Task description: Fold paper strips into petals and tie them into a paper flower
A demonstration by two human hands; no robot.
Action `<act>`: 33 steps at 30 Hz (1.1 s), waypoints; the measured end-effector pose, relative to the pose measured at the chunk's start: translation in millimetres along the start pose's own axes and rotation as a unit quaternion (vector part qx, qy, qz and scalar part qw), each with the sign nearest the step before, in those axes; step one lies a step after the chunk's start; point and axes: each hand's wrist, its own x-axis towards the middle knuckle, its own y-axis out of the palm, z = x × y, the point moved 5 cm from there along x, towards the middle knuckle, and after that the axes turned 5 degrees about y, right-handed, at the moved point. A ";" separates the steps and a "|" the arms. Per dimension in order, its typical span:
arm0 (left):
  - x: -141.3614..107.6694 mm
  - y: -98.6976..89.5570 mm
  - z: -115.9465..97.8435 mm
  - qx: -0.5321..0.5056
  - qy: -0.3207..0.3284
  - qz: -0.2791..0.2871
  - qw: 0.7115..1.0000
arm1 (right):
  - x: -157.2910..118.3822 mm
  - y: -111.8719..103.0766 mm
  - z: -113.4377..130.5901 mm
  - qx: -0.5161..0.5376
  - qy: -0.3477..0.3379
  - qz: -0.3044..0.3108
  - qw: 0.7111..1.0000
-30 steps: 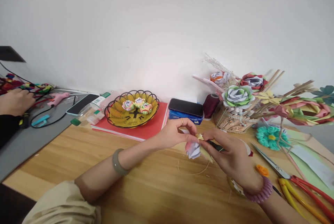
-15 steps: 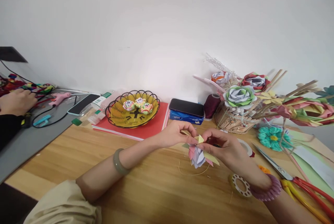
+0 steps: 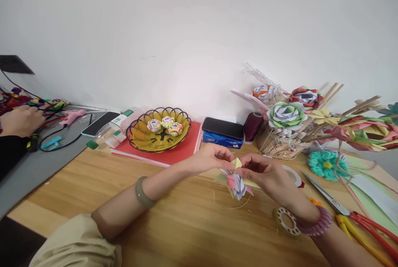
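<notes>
- My left hand [image 3: 216,159] pinches the folded-paper flower [image 3: 239,187] near its top, thumb and fingertips closed on it.
- My right hand [image 3: 269,173] clamps it from the other side, just beside.
- Its lilac-and-pink bloom shows below my fingertips, over the wooden table [image 3: 155,225].
- Red-handled scissors [image 3: 336,205] lie right of my right wrist.

White, pink and pale-yellow folded-paper flower [image 3: 239,188], pinched near its top by left fingers [image 3: 226,165] and right fingers [image 3: 248,173]. White petals cluster low, pink petal on the left, pink tip lower right. Yellow folded point [image 3: 237,162] sticks up between the fingertips; can't tell if attached. Bloom hangs downward over wooden table [image 3: 174,234].
</notes>
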 end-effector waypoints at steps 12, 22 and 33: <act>1.2 -3.4 12.2 -0.015 -0.053 0.048 0.997 | 1.4 2.2 -5.5 -0.024 0.025 0.015 0.999; 1.2 -2.3 11.2 -0.011 -0.057 0.033 0.998 | 0.9 2.2 -2.4 0.010 0.009 0.031 0.999; 2.3 -3.8 14.9 0.002 -0.069 0.043 0.997 | 3.0 1.0 -14.1 0.013 0.062 0.018 0.998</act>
